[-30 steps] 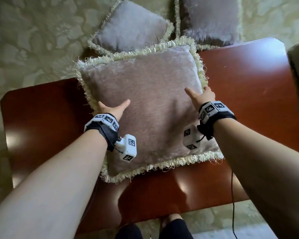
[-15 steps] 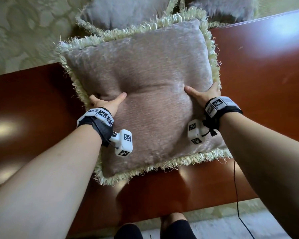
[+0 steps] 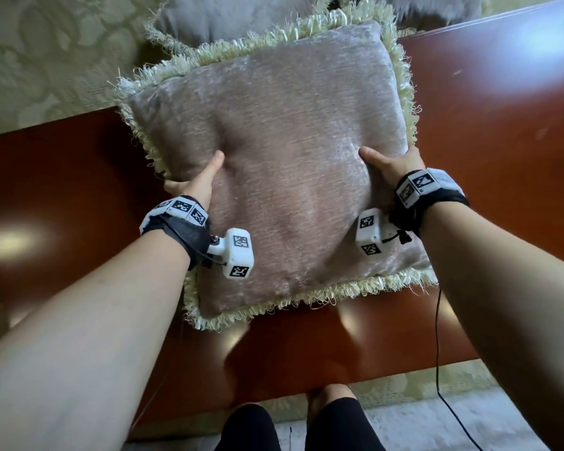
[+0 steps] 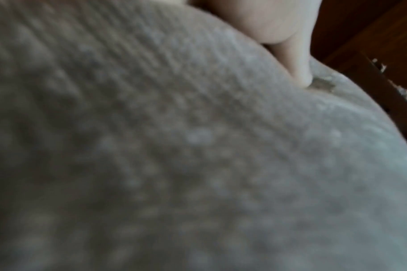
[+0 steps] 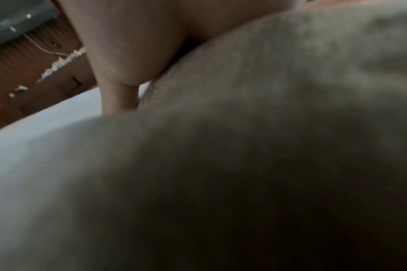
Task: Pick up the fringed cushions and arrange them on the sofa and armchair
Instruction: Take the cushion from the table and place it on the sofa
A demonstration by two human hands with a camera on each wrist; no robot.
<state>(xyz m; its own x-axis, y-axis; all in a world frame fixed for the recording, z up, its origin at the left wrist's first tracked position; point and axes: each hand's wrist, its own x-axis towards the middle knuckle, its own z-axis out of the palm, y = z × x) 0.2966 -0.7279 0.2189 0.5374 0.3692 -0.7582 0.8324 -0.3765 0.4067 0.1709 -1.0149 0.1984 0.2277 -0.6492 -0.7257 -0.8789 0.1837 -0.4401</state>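
Above the glossy red-brown table (image 3: 502, 131), a fringed cushion (image 3: 284, 164) is gripped at both side edges: left hand (image 3: 196, 183) and right hand (image 3: 391, 164) each clamp it, thumbs dug into the top face, fingers hidden underneath. Likely light, soft, squashy; the fabric dimples under the thumbs, so it will sag if held by one corner. Best hold looks like mid-sides through the stuffing, not the loose fringe. Looks: square, pinkish-mauve chenille, pale cream-green fringe all round. Two more cushions (image 3: 228, 17) lie just behind on the patterned carpet (image 3: 46, 60).
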